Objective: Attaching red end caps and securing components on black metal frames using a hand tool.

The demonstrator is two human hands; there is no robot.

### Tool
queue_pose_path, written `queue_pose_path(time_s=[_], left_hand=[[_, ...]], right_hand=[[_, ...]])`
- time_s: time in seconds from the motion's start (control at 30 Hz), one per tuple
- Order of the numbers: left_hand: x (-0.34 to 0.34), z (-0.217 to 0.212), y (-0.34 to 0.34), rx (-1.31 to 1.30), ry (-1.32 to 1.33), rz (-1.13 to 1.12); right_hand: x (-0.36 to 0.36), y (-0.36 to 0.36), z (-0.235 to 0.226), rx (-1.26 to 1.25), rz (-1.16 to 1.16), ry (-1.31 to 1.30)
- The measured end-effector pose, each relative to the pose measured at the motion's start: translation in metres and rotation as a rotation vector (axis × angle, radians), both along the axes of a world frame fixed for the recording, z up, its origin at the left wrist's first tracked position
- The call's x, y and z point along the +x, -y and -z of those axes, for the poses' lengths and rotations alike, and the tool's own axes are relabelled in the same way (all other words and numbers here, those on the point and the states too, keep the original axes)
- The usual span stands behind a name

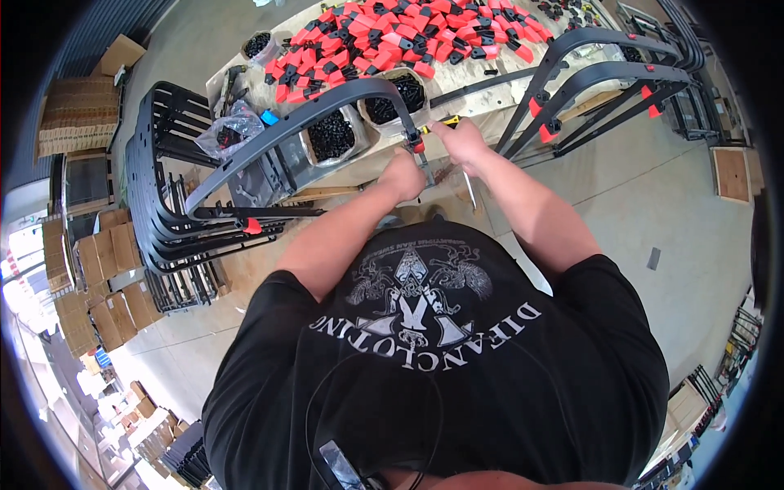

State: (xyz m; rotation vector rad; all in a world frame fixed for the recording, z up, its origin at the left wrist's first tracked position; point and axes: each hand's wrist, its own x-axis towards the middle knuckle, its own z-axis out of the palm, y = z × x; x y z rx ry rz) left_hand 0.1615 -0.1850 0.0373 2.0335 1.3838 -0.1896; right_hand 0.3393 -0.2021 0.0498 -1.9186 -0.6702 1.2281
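A curved black metal frame arches from the left to the bench's front edge. My left hand is closed around its near end, just below a small red and black fitting. Close beside it on the right, my right hand grips a tool with a yellow and black handle. Below that hand a thin shiny metal rod hangs down; I cannot tell whether it belongs to the tool. My fingers hide much of both grips.
Red and black plastic pieces lie heaped on the bench. Two open bags of small black parts stand at its front edge. Stacked black frames stand left, more curved frames lean right. Cardboard boxes are piled far left.
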Motion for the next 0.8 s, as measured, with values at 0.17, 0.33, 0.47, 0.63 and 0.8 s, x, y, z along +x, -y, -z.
queue_pose_path(time_s=[0.17, 0.33, 0.47, 0.63, 0.8], left_hand=[[0.004, -0.064, -0.035, -1.305, 0.929, -0.619], [-0.004, 0.003, 0.002, 0.002, 0.023, 0.002], [0.006, -0.044, -0.019, -0.69, 0.383, -0.14], [0.003, -0.01, -0.006, -0.335, 0.257, -0.011], [0.004, -0.033, -0.021, -0.993, 0.62, -0.304]], right_hand=[[0.013, 0.004, 0.039, 0.12, 0.008, -0.014], [0.005, -0.001, -0.003, 0.055, -0.012, -0.02], [0.009, 0.006, 0.007, 0.042, -0.007, 0.033], [0.006, 0.0, 0.0, -0.015, -0.038, 0.029], [0.008, 0.004, 0.015, 0.06, 0.016, 0.039]])
